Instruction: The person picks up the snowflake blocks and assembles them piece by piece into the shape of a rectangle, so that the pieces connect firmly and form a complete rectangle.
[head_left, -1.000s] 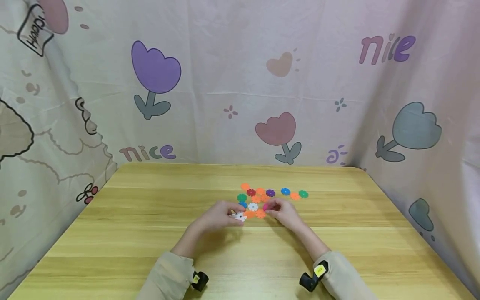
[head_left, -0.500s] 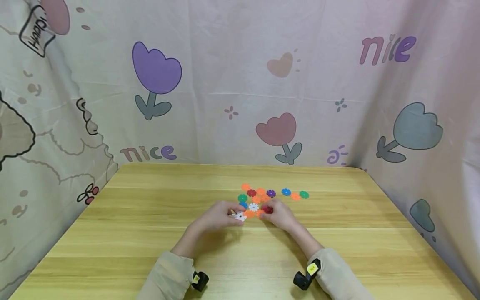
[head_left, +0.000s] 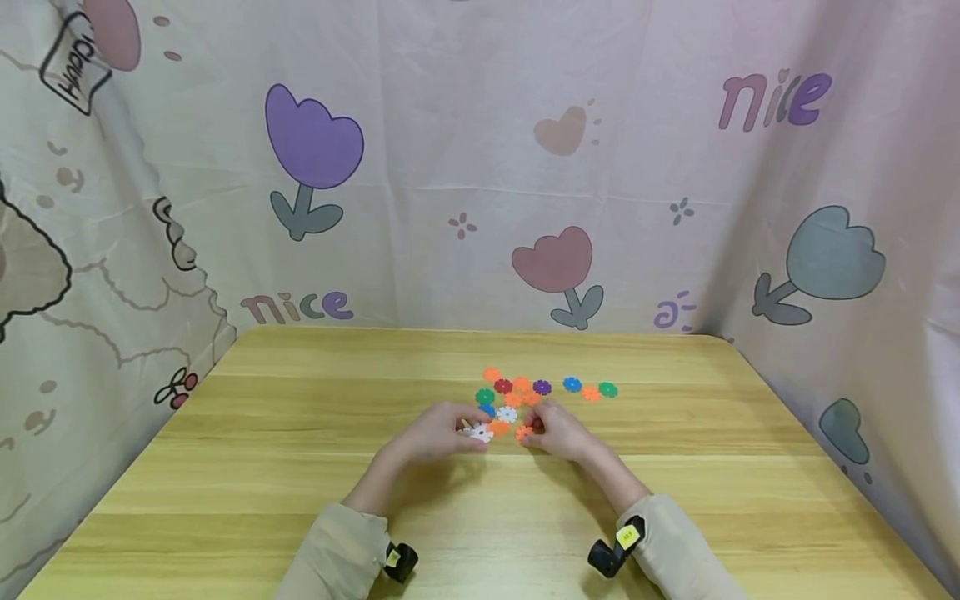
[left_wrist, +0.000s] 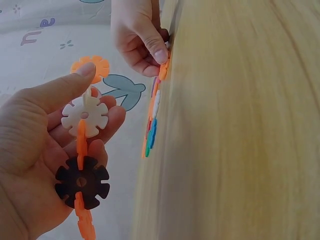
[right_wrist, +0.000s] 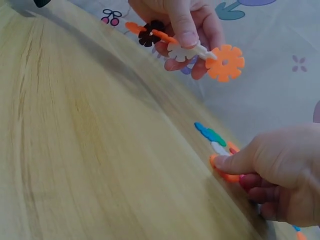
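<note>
My left hand (head_left: 435, 431) holds a chain of interlocking snowflake discs just above the table. In the left wrist view, its thumb presses near an orange disc (left_wrist: 100, 66) at the chain's end. A white disc (left_wrist: 75, 119), edge-on orange ones and a black disc (left_wrist: 81, 176) follow down across the palm. My right hand (head_left: 564, 432) pinches a loose orange snowflake disc (head_left: 522, 433) by its edge at the tabletop. Below its curled fingers, a pinkish-red disc (right_wrist: 244, 183) shows partly in the right wrist view.
Beyond the hands lie several loose discs: a white disc (head_left: 507, 414), a green disc (head_left: 485, 396), a dark red disc (head_left: 503, 386) and a purple disc (head_left: 542, 387). Farther right are a blue disc (head_left: 572, 384) and another green disc (head_left: 608, 389). A printed curtain (head_left: 435, 275) hangs behind the wooden table (head_left: 300, 375).
My right hand went from the pinkish-red disc to the orange one, which has shifted slightly toward me in its fingers. My left hand stays put with the chain.
</note>
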